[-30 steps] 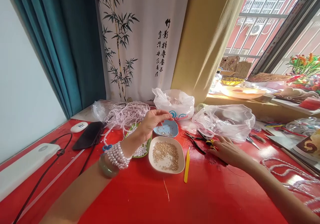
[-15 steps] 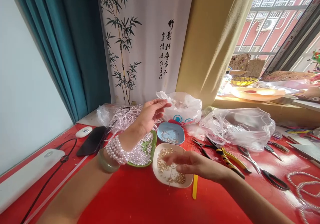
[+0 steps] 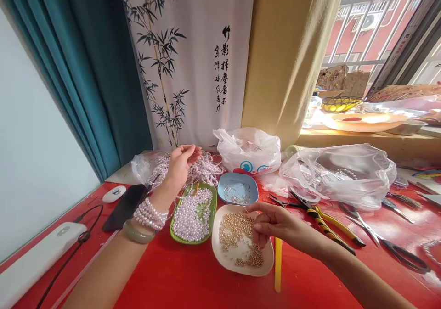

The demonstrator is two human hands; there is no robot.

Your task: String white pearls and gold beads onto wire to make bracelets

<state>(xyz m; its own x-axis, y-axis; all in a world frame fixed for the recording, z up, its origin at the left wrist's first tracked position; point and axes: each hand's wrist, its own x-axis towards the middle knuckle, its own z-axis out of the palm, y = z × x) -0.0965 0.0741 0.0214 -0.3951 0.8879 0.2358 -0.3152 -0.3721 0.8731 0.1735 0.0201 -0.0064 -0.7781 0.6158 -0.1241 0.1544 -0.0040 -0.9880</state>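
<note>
My left hand (image 3: 181, 164) is raised above the heap of pearl strands (image 3: 203, 167), fingers curled toward the thumb; whether it holds anything I cannot make out. Pearl bracelets and a green bangle ring that wrist. My right hand (image 3: 275, 224) hovers over the white dish (image 3: 223, 261) of small gold beads (image 3: 237, 228), fingertips pinched together just above the beads. Between the hands lies a green leaf-shaped dish (image 3: 174, 231) full of loose pearls. A blue dish (image 3: 253, 189) with thin metal pins sits behind the white one.
Pliers with yellow handles (image 3: 327, 226), scissors (image 3: 379, 238) and other tools lie on the red table (image 3: 179, 281) at right. A yellow stick (image 3: 277, 265) rests beside the white dish. Plastic bags (image 3: 341, 171) stand behind. A black phone (image 3: 124, 201), white devices and cables lie left.
My left hand drew back left from above the blue dish to above the pearl strands. My right hand left the tools and came over the gold-bead dish, fingers now pinched.
</note>
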